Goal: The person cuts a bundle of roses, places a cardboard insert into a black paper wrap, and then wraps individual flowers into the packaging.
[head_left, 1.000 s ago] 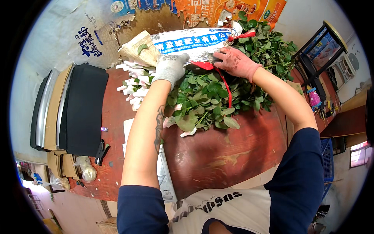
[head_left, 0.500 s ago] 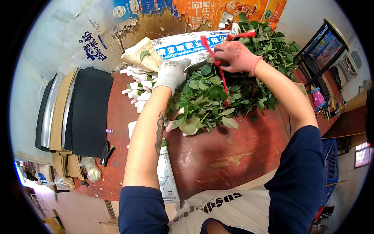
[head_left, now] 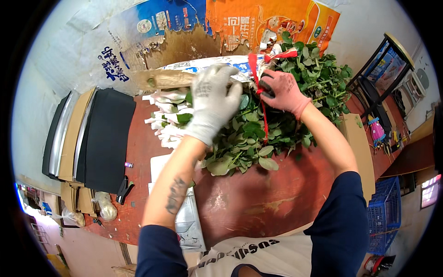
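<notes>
Head view: on the far half of the red table (head_left: 258, 198) lies a dense bundle of leafy green stems (head_left: 249, 138), white-wrapped at one end. Above this table, left hand (head_left: 214, 101) spreads loosely, seemingly empty; right hand (head_left: 282, 91) curls around red ribbon (head_left: 253, 64).

Up at head height, left fisheye of worn pair, tilted steeply down and forward! Wearer's shirt (head_left: 284, 253) close at bottom edge; left hand (head_left: 213, 99) and right hand (head_left: 283, 91) farther out, above centre; red table (head_left: 258, 198) beneath; orange wall sheet (head_left: 241, 23) beyond, up top.
</notes>
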The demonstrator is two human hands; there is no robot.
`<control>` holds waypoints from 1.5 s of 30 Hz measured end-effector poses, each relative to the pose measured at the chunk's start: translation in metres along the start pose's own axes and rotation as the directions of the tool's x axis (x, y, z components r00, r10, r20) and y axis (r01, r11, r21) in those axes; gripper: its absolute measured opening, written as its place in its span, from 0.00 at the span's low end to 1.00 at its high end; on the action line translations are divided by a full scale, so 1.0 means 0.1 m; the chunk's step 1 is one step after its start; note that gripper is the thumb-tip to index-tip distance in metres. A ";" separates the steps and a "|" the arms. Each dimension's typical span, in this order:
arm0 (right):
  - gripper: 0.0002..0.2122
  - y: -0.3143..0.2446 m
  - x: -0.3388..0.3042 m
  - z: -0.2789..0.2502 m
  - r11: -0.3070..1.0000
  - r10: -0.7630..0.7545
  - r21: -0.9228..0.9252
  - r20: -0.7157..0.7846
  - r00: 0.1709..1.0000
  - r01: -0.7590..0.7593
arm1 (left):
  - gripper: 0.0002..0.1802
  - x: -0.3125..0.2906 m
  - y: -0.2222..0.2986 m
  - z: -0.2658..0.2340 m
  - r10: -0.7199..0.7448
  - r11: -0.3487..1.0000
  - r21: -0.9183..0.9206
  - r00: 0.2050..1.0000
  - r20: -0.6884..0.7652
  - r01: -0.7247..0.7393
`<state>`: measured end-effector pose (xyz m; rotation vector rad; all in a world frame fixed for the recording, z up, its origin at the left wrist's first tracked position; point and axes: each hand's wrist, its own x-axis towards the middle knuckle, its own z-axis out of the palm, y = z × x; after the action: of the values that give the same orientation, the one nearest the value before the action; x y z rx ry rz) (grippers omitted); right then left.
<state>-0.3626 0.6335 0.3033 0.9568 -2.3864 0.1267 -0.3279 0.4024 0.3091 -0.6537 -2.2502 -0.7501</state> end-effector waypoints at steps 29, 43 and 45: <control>0.15 -0.19 -0.13 -0.08 0.993 -0.114 -0.004 -0.046 0.992 0.114 | 0.20 -0.61 0.39 0.75 -0.349 0.907 -0.062 0.827 0.440 0.416; 0.13 -0.19 -0.12 -0.01 0.986 0.070 0.149 0.031 0.997 -0.074 | 0.17 -0.68 0.46 0.66 -0.385 0.858 -0.137 0.797 0.466 0.494; 0.13 -0.29 -0.15 -0.08 0.999 -0.035 -0.029 0.003 0.999 0.035 | 0.18 -0.64 0.49 0.65 -0.394 0.857 -0.111 0.779 0.488 0.503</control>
<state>-0.3303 0.6234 0.2985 0.9855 -2.3664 0.0778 -0.2843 0.4650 0.2394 -0.4149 -2.8303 -1.2238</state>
